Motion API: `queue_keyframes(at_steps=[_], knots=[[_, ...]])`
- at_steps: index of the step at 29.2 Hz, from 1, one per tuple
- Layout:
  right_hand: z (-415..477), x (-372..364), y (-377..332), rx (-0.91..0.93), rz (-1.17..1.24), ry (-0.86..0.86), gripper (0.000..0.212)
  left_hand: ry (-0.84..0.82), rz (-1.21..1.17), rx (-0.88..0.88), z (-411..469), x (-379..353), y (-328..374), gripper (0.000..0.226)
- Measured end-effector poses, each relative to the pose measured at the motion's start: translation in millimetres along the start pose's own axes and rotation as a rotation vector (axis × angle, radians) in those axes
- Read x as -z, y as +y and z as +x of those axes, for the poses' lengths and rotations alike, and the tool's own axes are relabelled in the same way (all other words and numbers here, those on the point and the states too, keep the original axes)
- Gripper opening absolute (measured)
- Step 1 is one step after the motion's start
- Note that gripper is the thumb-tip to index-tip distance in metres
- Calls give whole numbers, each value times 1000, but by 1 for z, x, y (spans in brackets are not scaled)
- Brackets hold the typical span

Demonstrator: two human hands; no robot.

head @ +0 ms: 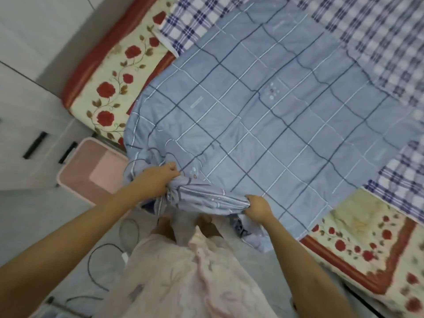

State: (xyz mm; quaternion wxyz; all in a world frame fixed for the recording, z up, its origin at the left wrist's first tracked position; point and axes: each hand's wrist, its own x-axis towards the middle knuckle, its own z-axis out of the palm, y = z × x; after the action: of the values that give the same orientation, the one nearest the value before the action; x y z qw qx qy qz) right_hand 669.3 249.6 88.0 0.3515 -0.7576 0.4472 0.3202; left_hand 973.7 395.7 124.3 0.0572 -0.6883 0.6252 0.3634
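Seems mostly done: blue checked quilt (263, 115) spread flat on the bed (107, 92) from the centre toward 12 and 3 o'clock. Near edge at 6 o'clock bunched, gripped by left hand (160, 180) and right hand (258, 208) with fingers curled into the cloth. Probably left: pulling this edge straight

- Left hand (158, 180): fingertips are buried in the bunched edge of the quilt (263, 115); finger placement cannot be determined.
- Right hand (258, 207): fingers curl under the fabric, out of sight.
- Quilt: cut off at the right frame edge; printed motifs are too small to identify.
- Cabinet (27, 106): blurred, handles smeared.
- Floor cable (89, 265): one end is hidden behind the person's garment.
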Motion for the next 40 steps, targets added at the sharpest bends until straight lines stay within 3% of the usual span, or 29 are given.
queue_keyframes(at_steps=[4, 8, 12, 14, 16, 19, 22, 24, 26, 29, 30, 33, 37, 40], knots=[[-42, 37, -22, -13, 128, 33, 30, -193, 239, 90, -4, 25, -22, 32], [-94, 19, -53, -184, 124, -494, 59, -379, 569, 27, -23, 21, -20, 29], [-133, -32, -71, -317, 269, -792, 63, -372, 760, -111, -39, 6, -24, 25], [-153, -57, -76, -315, 390, -777, 63, -298, 775, -193, -51, 5, -28, 21], [-169, -89, -76, -301, 530, -657, 84, -267, 709, -221, -62, 6, -40, 20], [-196, -130, -86, -294, 742, -525, 93, -294, 597, -232, -79, 19, -59, 27], [-212, -157, -92, -335, 822, -484, 143, -314, 604, -274, -90, 28, -64, 43], [-210, -179, -85, -402, 872, -450, 160, -358, 652, -293, -95, 29, -60, 53], [-217, -184, -91, -427, 867, -436, 149, -397, 671, -287, -98, 24, -59, 55], [-233, -175, -112, -403, 784, -384, 70, -322, 646, -281, -99, 19, -65, 45], [-231, -175, -110, -391, 767, -326, 61, -268, 641, -272, -99, 19, -65, 45], [-231, -179, -114, -488, 770, -198, 60, -71, 609, -259, -101, 20, -63, 40], [-235, -177, -107, -569, 584, -96, 55, 206, 427, -212, -98, 20, -61, 25], [-234, -173, -96, -611, 602, -121, 68, 133, 412, -69, -104, 24, -59, 39]])
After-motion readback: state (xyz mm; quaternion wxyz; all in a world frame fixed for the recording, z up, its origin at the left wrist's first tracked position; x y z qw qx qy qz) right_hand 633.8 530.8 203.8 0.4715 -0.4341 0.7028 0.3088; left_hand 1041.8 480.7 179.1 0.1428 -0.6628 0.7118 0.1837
